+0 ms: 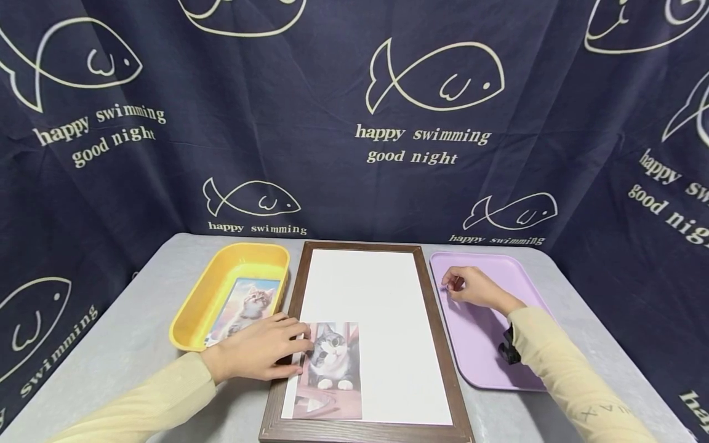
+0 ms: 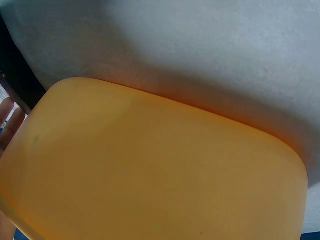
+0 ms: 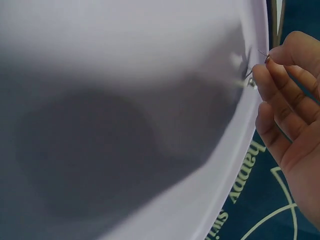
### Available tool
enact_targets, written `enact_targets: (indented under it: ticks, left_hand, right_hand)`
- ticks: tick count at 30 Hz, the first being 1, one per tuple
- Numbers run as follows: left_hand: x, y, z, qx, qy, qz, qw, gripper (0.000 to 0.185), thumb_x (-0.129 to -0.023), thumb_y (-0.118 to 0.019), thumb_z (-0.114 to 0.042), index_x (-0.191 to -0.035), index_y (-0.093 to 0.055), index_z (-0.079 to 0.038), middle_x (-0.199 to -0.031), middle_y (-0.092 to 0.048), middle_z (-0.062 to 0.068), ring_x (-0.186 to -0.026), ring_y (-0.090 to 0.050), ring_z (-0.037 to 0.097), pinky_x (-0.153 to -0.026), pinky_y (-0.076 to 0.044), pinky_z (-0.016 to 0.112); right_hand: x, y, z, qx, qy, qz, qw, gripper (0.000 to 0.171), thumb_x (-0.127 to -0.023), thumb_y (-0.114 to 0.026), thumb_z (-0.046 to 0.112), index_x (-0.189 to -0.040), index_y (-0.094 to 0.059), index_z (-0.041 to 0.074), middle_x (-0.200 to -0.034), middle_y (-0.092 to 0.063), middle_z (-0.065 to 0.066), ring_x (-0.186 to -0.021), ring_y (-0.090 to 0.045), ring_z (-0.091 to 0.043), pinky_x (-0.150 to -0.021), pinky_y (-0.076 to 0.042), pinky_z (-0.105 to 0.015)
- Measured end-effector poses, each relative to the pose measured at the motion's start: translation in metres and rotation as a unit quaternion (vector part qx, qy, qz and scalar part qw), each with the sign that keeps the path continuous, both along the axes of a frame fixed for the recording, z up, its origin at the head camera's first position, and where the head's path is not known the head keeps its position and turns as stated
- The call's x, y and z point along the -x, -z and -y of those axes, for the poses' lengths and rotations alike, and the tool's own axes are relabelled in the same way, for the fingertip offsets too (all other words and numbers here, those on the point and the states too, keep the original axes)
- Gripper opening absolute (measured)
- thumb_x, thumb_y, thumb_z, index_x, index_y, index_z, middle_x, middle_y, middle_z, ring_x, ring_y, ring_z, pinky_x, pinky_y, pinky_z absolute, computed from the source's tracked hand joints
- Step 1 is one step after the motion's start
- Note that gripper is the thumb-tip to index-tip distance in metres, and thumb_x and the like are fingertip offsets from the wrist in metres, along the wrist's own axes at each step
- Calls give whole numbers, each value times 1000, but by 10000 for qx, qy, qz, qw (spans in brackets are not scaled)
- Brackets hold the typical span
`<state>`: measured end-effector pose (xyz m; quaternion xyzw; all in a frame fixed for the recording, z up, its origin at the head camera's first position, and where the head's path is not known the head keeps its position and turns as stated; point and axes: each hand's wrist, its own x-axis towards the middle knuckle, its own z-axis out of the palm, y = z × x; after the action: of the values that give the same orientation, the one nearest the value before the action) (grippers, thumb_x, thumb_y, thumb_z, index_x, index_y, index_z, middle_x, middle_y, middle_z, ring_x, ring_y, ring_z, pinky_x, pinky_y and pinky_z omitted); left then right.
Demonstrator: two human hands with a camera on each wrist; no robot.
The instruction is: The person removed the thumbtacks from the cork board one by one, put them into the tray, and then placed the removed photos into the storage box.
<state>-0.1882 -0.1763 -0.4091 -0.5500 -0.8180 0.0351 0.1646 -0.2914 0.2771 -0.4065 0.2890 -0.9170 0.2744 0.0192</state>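
On grey table [image 1: 138, 332], brown frame [image 1: 437, 320], navy fish-print curtain [image 1: 332, 123] behind, perhaps fabric.

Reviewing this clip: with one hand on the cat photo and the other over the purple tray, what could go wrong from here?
1. The left hand only presses the edge of the cat photo lying loose on the white board of the brown wooden frame; it might slide askew.
2. The right hand pinches something tiny and thin over the purple plastic tray; it could drop and be hard to find.

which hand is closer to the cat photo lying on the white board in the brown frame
Left. The left hand rests flat on the rectangular cat photo's left edge; the right hand is off over the purple plastic tray, well apart.
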Motion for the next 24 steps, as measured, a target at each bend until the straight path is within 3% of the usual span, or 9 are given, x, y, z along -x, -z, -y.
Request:
enact_targets:
  ticks: [14,24]
  left_hand:
    - [0,-1,0,40,-20,-6,10000,32,-83,-57,-47,-106,-60,-24,-103,-56,-5,-92,-53,12,-85,-43,34]
    - [0,0,0,41,-21,-23,10000,32,-84,-56,-46,-106,-59,-24,-104,-56,-5,-93,-52,12,-84,-43,33]
  right_hand:
    - [1,8,-12,277,138,220,9993,12,-71,-59,-7,-82,-61,-1,-70,-61,-11,-63,-49,-1,-57,-42,-17]
    - [3,8,-12,223,278,363,9987,12,-72,-59,-5,-83,-61,-2,-71,-62,-10,-62,-50,-2,-56,-44,-19]
